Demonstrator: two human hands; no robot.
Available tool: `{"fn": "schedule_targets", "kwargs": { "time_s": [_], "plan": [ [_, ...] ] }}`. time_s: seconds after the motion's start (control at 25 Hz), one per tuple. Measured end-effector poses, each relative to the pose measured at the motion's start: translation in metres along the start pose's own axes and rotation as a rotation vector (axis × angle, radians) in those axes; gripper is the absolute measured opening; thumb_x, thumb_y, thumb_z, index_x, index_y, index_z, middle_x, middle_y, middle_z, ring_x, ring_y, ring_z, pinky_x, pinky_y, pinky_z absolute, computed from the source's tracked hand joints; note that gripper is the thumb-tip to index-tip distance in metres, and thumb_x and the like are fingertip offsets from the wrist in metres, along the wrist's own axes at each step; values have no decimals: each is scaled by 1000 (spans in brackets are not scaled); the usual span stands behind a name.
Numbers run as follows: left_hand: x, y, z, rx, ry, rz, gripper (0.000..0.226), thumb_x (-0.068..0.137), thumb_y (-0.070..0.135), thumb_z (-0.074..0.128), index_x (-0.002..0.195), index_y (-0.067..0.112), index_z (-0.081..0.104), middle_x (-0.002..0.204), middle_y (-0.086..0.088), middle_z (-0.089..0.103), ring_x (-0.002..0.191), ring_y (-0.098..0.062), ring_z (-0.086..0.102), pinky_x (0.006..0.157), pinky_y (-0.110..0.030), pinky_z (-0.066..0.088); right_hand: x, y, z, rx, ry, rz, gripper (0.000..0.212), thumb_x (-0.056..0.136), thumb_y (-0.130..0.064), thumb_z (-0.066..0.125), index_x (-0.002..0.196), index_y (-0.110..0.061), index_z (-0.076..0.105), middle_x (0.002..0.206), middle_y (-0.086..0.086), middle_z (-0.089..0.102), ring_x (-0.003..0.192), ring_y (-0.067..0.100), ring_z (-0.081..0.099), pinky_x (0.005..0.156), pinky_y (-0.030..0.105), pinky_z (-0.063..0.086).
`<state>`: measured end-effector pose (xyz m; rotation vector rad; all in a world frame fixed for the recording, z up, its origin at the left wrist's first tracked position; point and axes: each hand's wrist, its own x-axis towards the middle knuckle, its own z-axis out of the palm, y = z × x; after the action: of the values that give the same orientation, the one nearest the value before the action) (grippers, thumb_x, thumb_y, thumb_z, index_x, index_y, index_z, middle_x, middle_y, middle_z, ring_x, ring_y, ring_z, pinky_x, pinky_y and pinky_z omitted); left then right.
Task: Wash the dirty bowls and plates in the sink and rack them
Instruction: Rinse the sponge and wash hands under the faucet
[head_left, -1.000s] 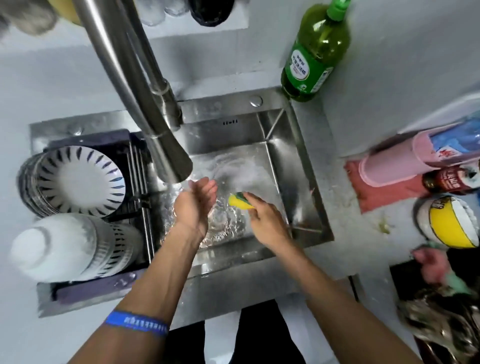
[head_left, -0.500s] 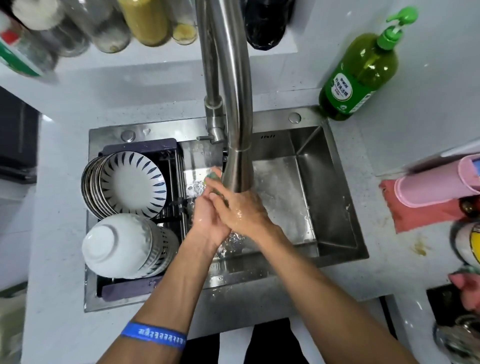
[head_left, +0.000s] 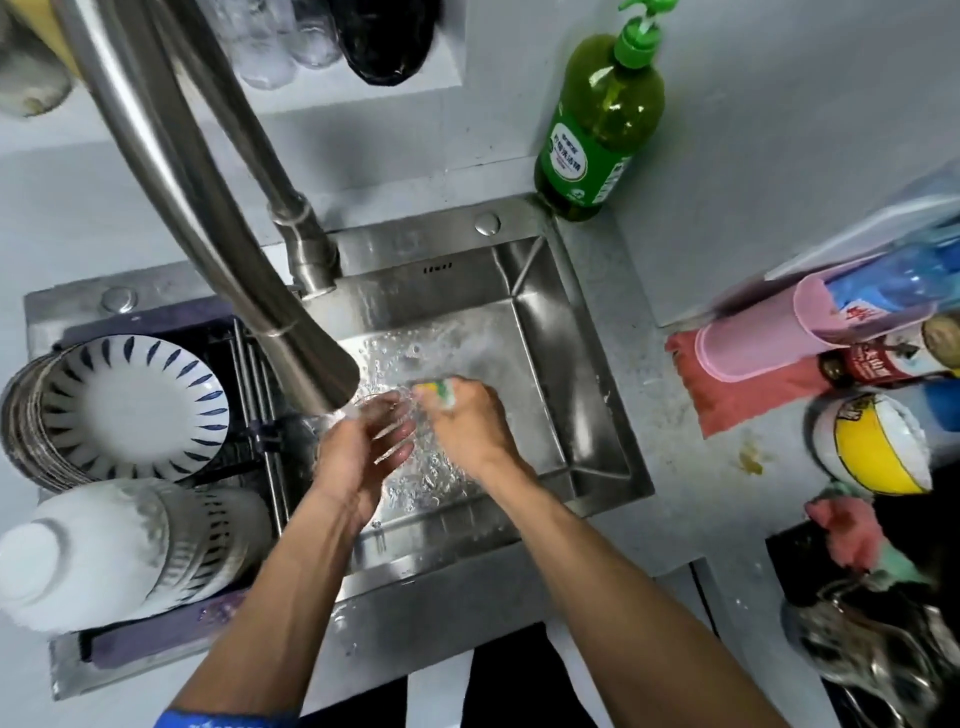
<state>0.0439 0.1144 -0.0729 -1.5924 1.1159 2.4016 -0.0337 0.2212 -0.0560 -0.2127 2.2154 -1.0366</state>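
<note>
Now apart — right hand (head_left: 470, 423) grips the sponge (head_left: 440, 391), left hand (head_left: 358, 447) seemingly open under water

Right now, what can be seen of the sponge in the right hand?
The sponge is small, yellow with a green scouring layer, and looks soft and wet. Only its far end shows, poking out past the fingertips of the right hand, which grips it over the steel sink basin. It sits just right of the faucet stream, near the left hand. Whether it touches that hand is unclear.
</note>
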Motion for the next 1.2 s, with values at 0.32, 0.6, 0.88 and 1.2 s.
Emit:
{"fn": "schedule_targets", "kwargs": {
  "time_s": [0.32, 0.6, 0.88, 1.2],
  "plan": [
    [8, -36, 52, -83, 35, -135, 26, 101, 15, 39, 105, 17, 64, 109, -6, 68, 94, -22, 65, 91, -33, 48, 61, 62, -119, -74, 12, -20, 45, 89, -59, 51, 88, -17, 67, 78, -5, 57, 69, 11, 52, 68, 26, 40],
    [18, -54, 75, -57, 83, -115, 30, 103, 18, 39, 122, 13, 61, 117, -9, 68, 101, -24, 65, 98, -36, 46, 130, 147, -207, -743, 201, -526, 54, 88, -5, 58, 141, -7, 49, 148, 15, 46, 130, 39, 46, 109, 50, 39],
    [27, -51, 87, -100, 91, -120, 26, 101, 18, 41, 115, 16, 63, 113, -8, 70, 94, -23, 68, 93, -33, 49, 29, 200, -144, -566, 267, -582, 40, 84, -4, 50, 114, -15, 73, 131, 3, 64, 120, 26, 53, 98, 42, 42],
    [23, -32, 82, -226, 121, -54, 23, 101, 19, 41, 108, 15, 63, 105, -7, 68, 88, -22, 66, 84, -32, 50, 52, 138, -152, -521, 536, -341, 44, 87, -13, 43, 125, -8, 66, 134, 11, 61, 114, 33, 57, 106, 33, 32]
  ]
}}
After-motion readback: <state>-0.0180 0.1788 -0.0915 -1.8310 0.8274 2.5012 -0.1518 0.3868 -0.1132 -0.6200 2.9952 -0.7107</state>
